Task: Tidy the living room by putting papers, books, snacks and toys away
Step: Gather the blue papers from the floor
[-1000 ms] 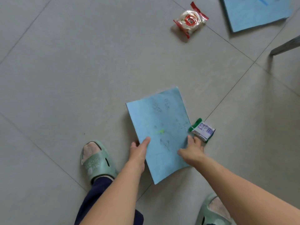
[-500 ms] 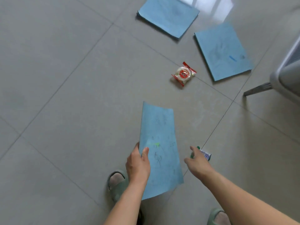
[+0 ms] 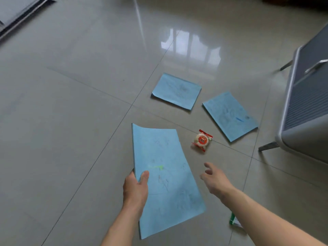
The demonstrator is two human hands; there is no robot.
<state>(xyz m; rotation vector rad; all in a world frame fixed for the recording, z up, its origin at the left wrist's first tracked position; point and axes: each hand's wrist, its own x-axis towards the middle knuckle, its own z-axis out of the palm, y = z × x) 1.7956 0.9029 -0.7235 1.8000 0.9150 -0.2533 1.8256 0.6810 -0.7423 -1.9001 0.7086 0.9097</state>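
My left hand (image 3: pixel 135 189) grips a blue sheet of paper (image 3: pixel 165 176) by its left edge, lifted off the floor, with scribbles and a green mark on it. My right hand (image 3: pixel 214 180) hovers open to the right of the sheet, holding nothing. A red-and-white wrapped snack (image 3: pixel 202 140) lies on the tiles just beyond my right hand. Two more blue sheets lie flat farther away: one in the middle (image 3: pixel 177 90), one to the right (image 3: pixel 229 115). A small green-and-white packet (image 3: pixel 233 220) lies on the floor, partly hidden under my right forearm.
A grey cabinet on thin metal legs (image 3: pixel 305 105) stands at the right edge, close to the right-hand sheet. Glossy grey floor tiles (image 3: pixel 71 121) stretch to the left and ahead. A grey furniture edge (image 3: pixel 19 11) shows at the top left.
The view has risen and tilted forward. My left hand has lifted the blue sheet off the floor. My right hand has left the green-and-white packet on the floor and moved up, open.
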